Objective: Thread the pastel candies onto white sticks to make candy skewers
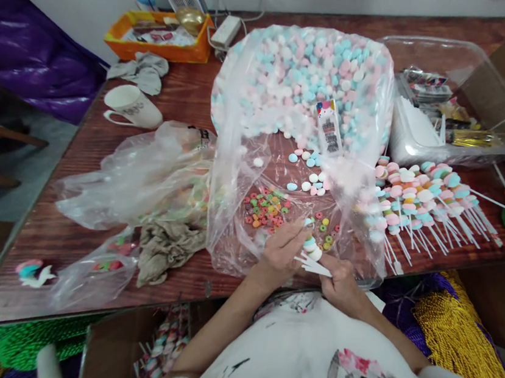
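Observation:
My left hand (283, 243) is closed at the upper end of a candy stick (312, 249), its fingertips beside a pale blue piece. White and pastel pieces are strung along this stick. My right hand (341, 284) grips several white sticks (314, 266) from below, close to the strung pieces. Just beyond my hands, small coloured rings (268, 208) lie on clear plastic. Behind them are loose pastel candies (306, 187) and a large clear bag (295, 65) full of pink, blue and white ones. A small printed packet (329, 126) rests on the bag.
Finished-looking candy skewers (421, 197) are piled at the right, before a clear plastic tub (409, 150). To the left are a plastic bag (115, 178), a crumpled cloth (169, 249), a white mug (133, 107) and an orange tray (159, 50).

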`<state>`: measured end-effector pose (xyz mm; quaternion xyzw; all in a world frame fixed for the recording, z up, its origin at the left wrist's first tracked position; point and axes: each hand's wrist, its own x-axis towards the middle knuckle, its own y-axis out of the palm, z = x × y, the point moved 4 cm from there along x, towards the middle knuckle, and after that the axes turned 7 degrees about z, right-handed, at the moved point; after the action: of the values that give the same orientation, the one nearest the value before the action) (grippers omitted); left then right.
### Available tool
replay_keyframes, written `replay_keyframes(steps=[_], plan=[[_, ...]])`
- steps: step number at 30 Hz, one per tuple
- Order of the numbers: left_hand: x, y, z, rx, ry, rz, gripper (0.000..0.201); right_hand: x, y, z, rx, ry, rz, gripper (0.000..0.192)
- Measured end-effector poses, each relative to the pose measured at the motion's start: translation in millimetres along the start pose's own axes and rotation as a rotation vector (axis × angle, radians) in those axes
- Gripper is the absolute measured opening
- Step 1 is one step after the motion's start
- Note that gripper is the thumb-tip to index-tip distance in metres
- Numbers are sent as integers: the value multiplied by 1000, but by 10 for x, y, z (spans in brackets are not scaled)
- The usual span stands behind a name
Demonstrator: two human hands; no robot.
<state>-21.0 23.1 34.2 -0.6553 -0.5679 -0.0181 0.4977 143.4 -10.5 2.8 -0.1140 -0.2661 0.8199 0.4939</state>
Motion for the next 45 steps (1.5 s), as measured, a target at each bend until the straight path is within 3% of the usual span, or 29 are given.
replay_keyframes(steps=[2,5,9,12,21,25,28,31,34,37,40,43,45], plan=[[25,-28,23,-59,-58,-13,32,13,-69,-26,-21,31,-50,38],[50,-63,98,-235,-247,-71,34,20,-174,-60,-100,55,-96,39],[48,-49,173,-380,-427,-123,30,28,-176,-45,-110,20,-50,42],[27,-20,173,-385,-425,-151,24,33,-142,-20,-85,35,-47,40],[-127,107,115,-343,-401,-238,36,66,-67,67,65,45,-86,27],[-86,113,15,-339,-294,-197,43,34,-61,83,140,23,-152,24],[-98,159,-12,-358,-318,-149,37,-3,-61,67,191,12,-211,25],[-173,252,58,-522,-497,-157,28,-12,-99,43,188,24,-282,27],[-216,300,125,-821,-674,-275,36,26,-140,50,143,4,-250,28],[-133,248,109,-1018,-670,-363,57,57,-167,49,126,-5,-213,28],[-37,264,77,-1150,-723,-272,66,61,-176,50,134,-15,-229,26],[-15,403,47,-1331,-861,-119,56,68,-159,76,155,-15,-209,25],[-8,472,32,-1397,-918,-89,44,78,-143,99,176,-12,-179,26]])
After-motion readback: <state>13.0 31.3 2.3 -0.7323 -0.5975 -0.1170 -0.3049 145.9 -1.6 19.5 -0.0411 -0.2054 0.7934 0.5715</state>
